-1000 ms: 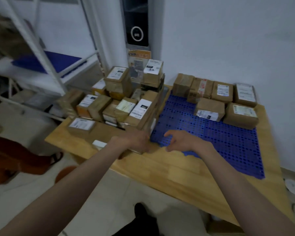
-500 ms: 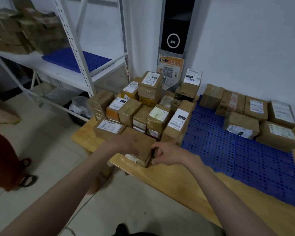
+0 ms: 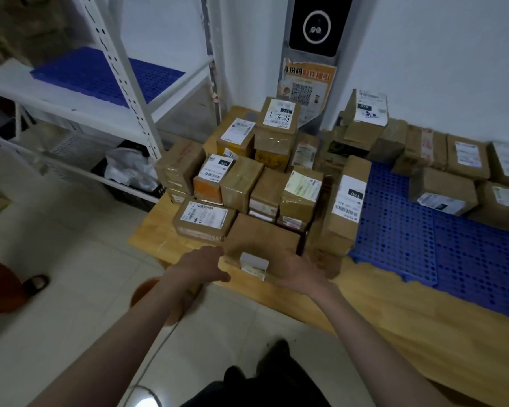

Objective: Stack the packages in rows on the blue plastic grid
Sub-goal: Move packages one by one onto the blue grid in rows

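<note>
Centre of frame, low: a plain brown package (image 3: 262,240) sits at the near edge of the wooden bench (image 3: 373,295), a small white label on its front face. Left hand (image 3: 199,265) is at its left side, thumb out toward the box front; whether it touches is unclear. Right hand (image 3: 299,273) is against the package's right front corner, fingers wrapped round it and partly hidden — gripping, as far as shows.

Behind the package, centre frame: a crowded pile of taped cartons (image 3: 259,174), most with white shipping labels, stacked two high toward the back.

Right of frame: blue plastic grid (image 3: 423,239) lying flat on the bench, touching the pile's right side. Along its far edge a row of packages (image 3: 453,155) by the wall; two more in front of them, starting a second row.

Upper left: white metal shelf rack (image 3: 124,83) carrying another blue grid. Upper centre — dark wall panel above an orange notice with a QR code (image 3: 304,86).
</note>
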